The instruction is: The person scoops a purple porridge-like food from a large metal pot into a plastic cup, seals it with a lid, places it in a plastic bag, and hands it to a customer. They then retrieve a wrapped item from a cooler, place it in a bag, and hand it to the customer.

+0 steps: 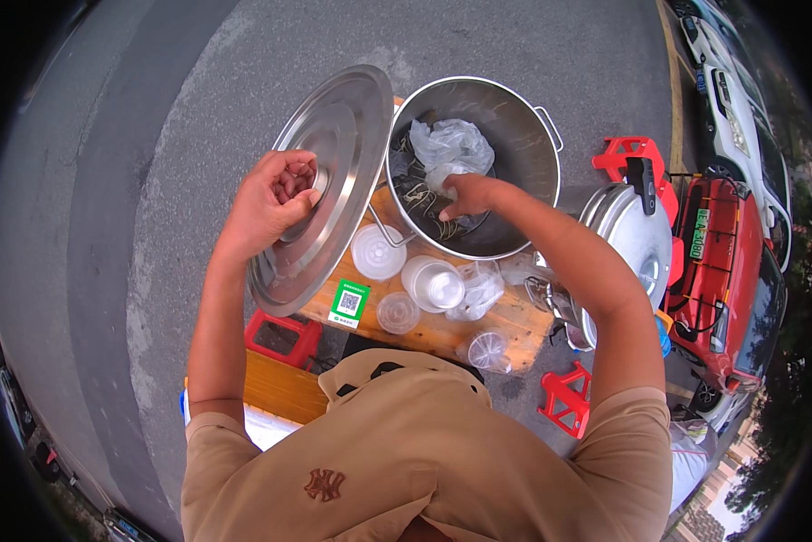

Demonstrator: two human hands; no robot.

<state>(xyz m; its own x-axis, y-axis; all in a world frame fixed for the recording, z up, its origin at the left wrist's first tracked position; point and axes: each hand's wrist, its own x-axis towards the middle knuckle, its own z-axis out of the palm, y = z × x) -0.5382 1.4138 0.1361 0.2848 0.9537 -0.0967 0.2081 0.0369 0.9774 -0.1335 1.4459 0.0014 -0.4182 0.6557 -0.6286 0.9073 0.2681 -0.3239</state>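
My left hand (277, 196) grips the knob of a round stainless-steel lid (352, 196), which is tilted nearly on edge beside a large steel stockpot (514, 149). Inside the pot my right hand (472, 195) has its fingers at the lower end of a crumpled clear plastic bag (453, 146); some fingertips are hidden. Under and beside the bag lie several dark wrapped bundles (416, 193) tied with pale string. The pot stands open at the far side of a wooden table (325, 298).
Plastic tubs (433, 283), a round lid (379, 252), thin plastic bags (477, 291), clear cups (487, 349) and a green code card (349, 303) occupy the table. A pressure cooker (629, 237) stands right. Red stools (565, 400) and a red vehicle (717, 271) are around.
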